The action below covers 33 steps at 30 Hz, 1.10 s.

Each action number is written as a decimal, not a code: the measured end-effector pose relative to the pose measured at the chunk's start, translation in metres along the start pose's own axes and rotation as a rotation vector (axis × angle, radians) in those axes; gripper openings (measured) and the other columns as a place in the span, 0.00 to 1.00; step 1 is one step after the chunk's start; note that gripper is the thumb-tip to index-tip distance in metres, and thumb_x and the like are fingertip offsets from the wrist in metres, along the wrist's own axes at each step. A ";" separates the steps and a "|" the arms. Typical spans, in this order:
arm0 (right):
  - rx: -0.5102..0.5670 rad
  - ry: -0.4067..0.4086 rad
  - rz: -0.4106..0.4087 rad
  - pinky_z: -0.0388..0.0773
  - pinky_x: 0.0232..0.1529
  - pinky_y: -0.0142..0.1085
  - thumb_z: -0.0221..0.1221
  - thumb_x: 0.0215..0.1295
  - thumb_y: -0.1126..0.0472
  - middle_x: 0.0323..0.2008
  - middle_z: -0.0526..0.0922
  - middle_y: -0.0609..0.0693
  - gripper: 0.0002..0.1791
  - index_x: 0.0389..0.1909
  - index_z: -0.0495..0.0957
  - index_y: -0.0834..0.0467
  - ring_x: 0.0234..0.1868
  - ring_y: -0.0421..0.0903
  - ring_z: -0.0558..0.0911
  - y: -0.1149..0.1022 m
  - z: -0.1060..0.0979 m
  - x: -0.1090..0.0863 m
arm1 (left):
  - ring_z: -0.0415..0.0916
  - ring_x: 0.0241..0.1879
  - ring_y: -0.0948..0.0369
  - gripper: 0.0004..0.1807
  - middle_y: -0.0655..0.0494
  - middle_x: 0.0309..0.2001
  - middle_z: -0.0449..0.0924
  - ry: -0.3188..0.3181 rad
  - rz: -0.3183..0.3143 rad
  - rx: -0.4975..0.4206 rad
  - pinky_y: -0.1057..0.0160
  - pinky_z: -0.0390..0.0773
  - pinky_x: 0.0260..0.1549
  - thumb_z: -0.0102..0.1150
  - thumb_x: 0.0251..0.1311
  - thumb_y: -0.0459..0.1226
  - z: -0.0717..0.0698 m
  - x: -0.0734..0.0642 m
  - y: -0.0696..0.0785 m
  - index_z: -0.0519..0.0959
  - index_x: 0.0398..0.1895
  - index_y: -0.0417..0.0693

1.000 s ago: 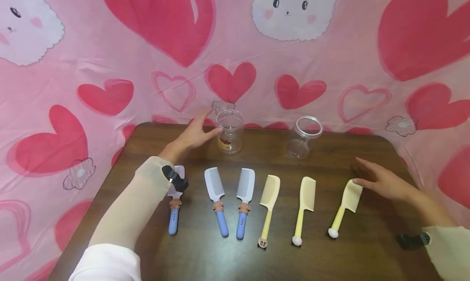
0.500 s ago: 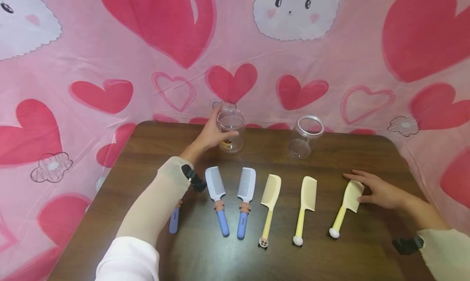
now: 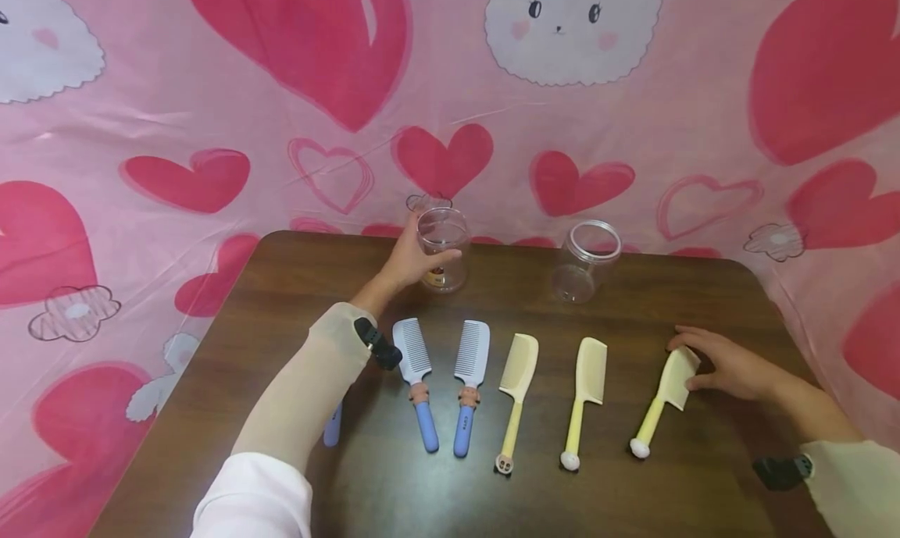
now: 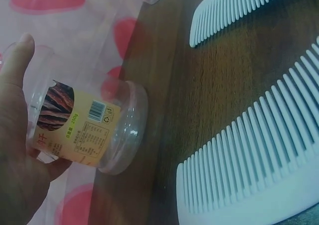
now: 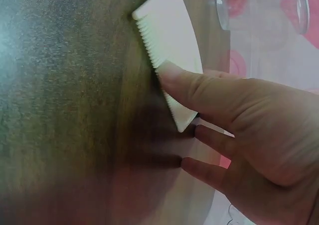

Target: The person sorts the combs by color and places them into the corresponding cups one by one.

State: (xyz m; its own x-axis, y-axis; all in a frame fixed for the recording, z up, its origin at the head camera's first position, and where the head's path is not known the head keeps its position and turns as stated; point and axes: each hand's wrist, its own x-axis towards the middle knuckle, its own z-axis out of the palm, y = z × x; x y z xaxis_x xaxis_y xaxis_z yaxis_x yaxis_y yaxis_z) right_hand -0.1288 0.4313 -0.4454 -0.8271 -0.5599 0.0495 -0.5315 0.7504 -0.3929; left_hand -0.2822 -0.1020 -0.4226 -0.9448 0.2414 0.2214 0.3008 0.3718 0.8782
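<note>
My left hand [image 3: 406,263] grips a clear plastic jar [image 4: 82,123], thumb on the near side and fingers around the back. A label with a barcode shows on the jar's wall in the left wrist view. At the right, my right hand [image 3: 738,370] pinches the head of a pale yellow comb [image 3: 651,419] between thumb and fingers. That comb lies on the table, its white round handle end toward me. In the right wrist view the thumb [image 5: 187,88] presses on the comb's head near its teeth.
A second clear jar [image 3: 575,279] stands at the back right. Between my hands lie two blue-handled combs [image 3: 426,425] and two more yellow combs [image 3: 573,432]. A third blue handle [image 3: 333,430] shows beside my left forearm, which hides its head. Heart-patterned pink cloth [image 3: 316,69] hangs behind the table [image 3: 394,499].
My left hand has moved right onto the jar and taken hold of it. My right hand has come down onto the rightmost yellow comb and pinches its head.
</note>
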 end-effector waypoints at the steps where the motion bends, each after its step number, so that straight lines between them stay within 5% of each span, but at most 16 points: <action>1: -0.024 -0.002 -0.004 0.51 0.57 0.15 0.79 0.40 0.62 0.56 0.75 0.71 0.31 0.48 0.77 0.59 0.54 0.67 0.71 -0.001 -0.001 0.001 | 0.64 0.70 0.49 0.52 0.43 0.69 0.66 0.002 -0.001 0.001 0.49 0.71 0.67 0.78 0.54 0.39 0.000 0.000 0.000 0.52 0.77 0.46; 4: -0.060 -0.055 0.025 0.66 0.47 0.25 0.81 0.36 0.59 0.48 0.77 0.59 0.30 0.41 0.75 0.54 0.47 0.55 0.74 -0.005 -0.006 0.008 | 0.65 0.70 0.49 0.51 0.43 0.69 0.66 0.008 0.000 -0.002 0.49 0.70 0.67 0.77 0.55 0.39 0.001 -0.002 -0.002 0.54 0.75 0.45; 6: -0.047 -0.114 0.058 0.68 0.37 0.29 0.81 0.36 0.58 0.42 0.74 0.51 0.29 0.36 0.73 0.52 0.41 0.46 0.73 -0.007 -0.011 0.012 | 0.64 0.70 0.49 0.50 0.43 0.69 0.66 0.012 0.000 -0.006 0.49 0.70 0.67 0.77 0.55 0.39 0.001 -0.003 -0.002 0.54 0.75 0.45; 9: 0.061 -0.210 0.114 0.64 0.29 0.30 0.79 0.41 0.60 0.32 0.69 0.44 0.27 0.33 0.69 0.52 0.32 0.37 0.68 -0.008 -0.017 0.015 | 0.64 0.70 0.49 0.50 0.43 0.69 0.65 0.018 0.001 -0.017 0.50 0.70 0.67 0.77 0.55 0.39 0.001 -0.004 -0.002 0.54 0.75 0.44; 13: 0.249 -0.232 0.046 0.65 0.25 0.29 0.74 0.49 0.68 0.27 0.70 0.40 0.21 0.35 0.69 0.54 0.29 0.32 0.69 -0.003 -0.024 0.011 | 0.64 0.70 0.49 0.50 0.43 0.69 0.65 0.026 0.009 -0.032 0.49 0.69 0.68 0.77 0.55 0.38 0.002 -0.005 -0.004 0.54 0.75 0.44; 16: 0.409 -0.200 -0.052 0.73 0.29 0.29 0.68 0.55 0.76 0.31 0.77 0.44 0.18 0.41 0.72 0.59 0.34 0.33 0.75 0.002 -0.030 0.006 | 0.64 0.70 0.49 0.50 0.44 0.69 0.65 0.031 0.022 -0.041 0.50 0.69 0.68 0.77 0.55 0.38 0.003 -0.004 -0.006 0.54 0.75 0.45; 20: 0.604 -0.149 -0.062 0.80 0.33 0.33 0.59 0.62 0.82 0.37 0.83 0.49 0.21 0.53 0.72 0.61 0.37 0.37 0.81 -0.003 -0.043 0.003 | 0.65 0.69 0.50 0.50 0.45 0.69 0.66 0.041 0.036 -0.036 0.50 0.69 0.68 0.77 0.55 0.39 0.004 -0.004 -0.007 0.54 0.75 0.45; 28: 0.639 0.060 0.202 0.84 0.37 0.33 0.55 0.71 0.76 0.38 0.85 0.48 0.24 0.61 0.74 0.49 0.37 0.40 0.84 -0.027 -0.049 0.007 | 0.65 0.69 0.51 0.50 0.45 0.69 0.66 0.047 0.038 -0.036 0.50 0.68 0.68 0.77 0.55 0.38 0.005 -0.003 -0.009 0.55 0.75 0.45; 33: 0.665 0.149 0.306 0.86 0.38 0.36 0.56 0.73 0.72 0.38 0.85 0.47 0.20 0.59 0.80 0.50 0.38 0.39 0.85 -0.036 -0.043 0.008 | 0.65 0.69 0.49 0.49 0.44 0.68 0.67 0.048 0.044 -0.050 0.50 0.69 0.68 0.77 0.55 0.38 0.006 -0.003 -0.008 0.55 0.75 0.44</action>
State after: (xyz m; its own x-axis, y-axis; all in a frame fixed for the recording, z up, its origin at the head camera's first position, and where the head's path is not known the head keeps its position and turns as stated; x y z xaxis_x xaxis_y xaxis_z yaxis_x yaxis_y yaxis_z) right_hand -0.1242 0.4152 -0.3915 -0.9614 -0.2714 -0.0460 -0.0899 0.4674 -0.8794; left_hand -0.2806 -0.1002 -0.4332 -0.9362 0.2130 0.2795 0.3367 0.3165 0.8868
